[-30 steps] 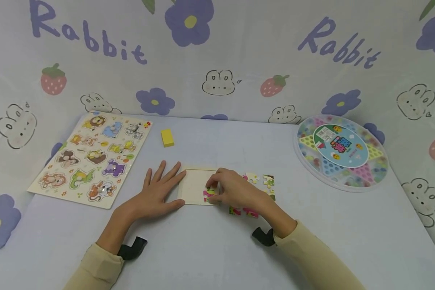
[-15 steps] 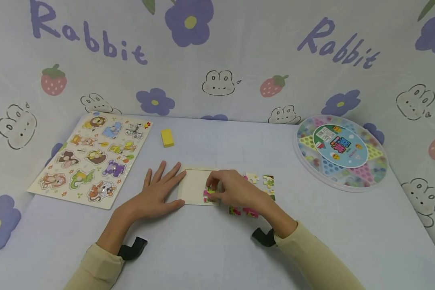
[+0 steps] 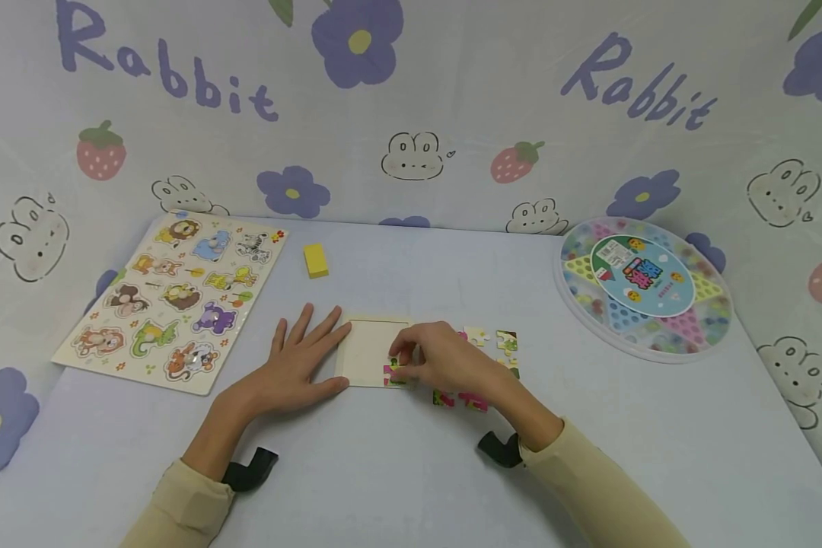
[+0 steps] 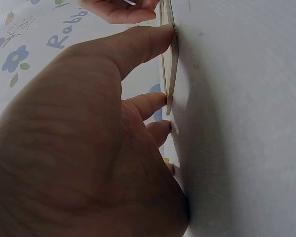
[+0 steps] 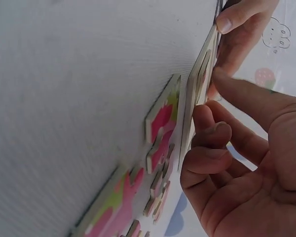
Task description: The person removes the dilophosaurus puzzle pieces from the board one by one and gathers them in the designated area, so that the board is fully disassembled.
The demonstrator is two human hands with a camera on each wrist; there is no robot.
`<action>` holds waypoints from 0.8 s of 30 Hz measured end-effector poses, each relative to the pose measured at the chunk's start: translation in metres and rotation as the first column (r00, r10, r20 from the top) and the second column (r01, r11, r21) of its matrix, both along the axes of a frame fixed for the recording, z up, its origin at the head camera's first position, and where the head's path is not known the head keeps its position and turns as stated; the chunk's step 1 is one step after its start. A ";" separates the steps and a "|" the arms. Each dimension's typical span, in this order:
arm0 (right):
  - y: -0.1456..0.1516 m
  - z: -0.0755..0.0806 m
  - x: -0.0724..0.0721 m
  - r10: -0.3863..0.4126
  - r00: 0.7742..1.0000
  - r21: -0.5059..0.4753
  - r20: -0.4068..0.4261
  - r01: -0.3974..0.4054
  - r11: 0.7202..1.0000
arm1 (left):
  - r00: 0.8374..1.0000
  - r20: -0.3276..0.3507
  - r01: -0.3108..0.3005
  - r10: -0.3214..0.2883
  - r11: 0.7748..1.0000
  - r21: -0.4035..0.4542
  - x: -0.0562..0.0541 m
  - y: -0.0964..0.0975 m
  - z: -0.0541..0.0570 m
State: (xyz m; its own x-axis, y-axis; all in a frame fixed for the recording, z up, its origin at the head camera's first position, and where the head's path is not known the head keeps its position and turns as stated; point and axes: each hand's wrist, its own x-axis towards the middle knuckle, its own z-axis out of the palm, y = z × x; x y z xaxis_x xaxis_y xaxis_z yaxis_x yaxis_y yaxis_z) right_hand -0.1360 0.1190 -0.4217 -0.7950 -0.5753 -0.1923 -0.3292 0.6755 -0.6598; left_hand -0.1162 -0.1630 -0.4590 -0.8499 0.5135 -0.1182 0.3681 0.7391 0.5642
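Note:
A shallow wooden puzzle tray (image 3: pixel 366 354) lies on the table in front of the person. My left hand (image 3: pixel 301 369) rests with fingers spread at its left side, thumb and index finger touching the edge. In the left wrist view, the thumb (image 4: pixel 148 47) meets the tray's rim. At the tray's lower right corner, my right hand (image 3: pixel 445 358) pinches a pink and green jigsaw piece (image 3: pixel 390 374), partly hidden under the fingers. The right wrist view shows the right hand (image 5: pixel 246 143) with its thumb on the tray (image 5: pixel 190 106) and the other fingers curled.
Several loose jigsaw pieces (image 3: pixel 476 401) lie right of the tray, partly behind the right hand. A yellow block (image 3: pixel 316 261) sits further back. An animal puzzle board (image 3: pixel 178 301) lies at left, a round game box (image 3: pixel 644 285) at back right.
The jigsaw piece has shifted very slightly left and down within the tray's lower right corner, with small movements of the right fingers. The left hand has stayed still.

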 end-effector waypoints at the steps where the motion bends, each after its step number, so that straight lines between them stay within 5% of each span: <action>1: -0.001 0.000 0.000 0.003 1.000 0.006 0.000 -0.003 1.000 | 1.000 0.000 0.000 0.000 1.000 -0.001 0.000 0.000 0.000; 24: 0.002 -0.003 0.001 -0.016 1.000 -0.009 -0.022 0.016 1.000 | 1.000 -0.003 0.002 -0.002 1.000 -0.002 -0.001 0.000 0.000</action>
State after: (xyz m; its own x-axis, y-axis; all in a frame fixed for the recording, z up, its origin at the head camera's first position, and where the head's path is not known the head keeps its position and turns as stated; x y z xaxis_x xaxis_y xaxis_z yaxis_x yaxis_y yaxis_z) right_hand -0.1348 0.1208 -0.4243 -0.8082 -0.5638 -0.1701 -0.3324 0.6752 -0.6585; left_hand -0.1171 -0.1630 -0.4593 -0.8490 0.5152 -0.1169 0.3713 0.7393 0.5617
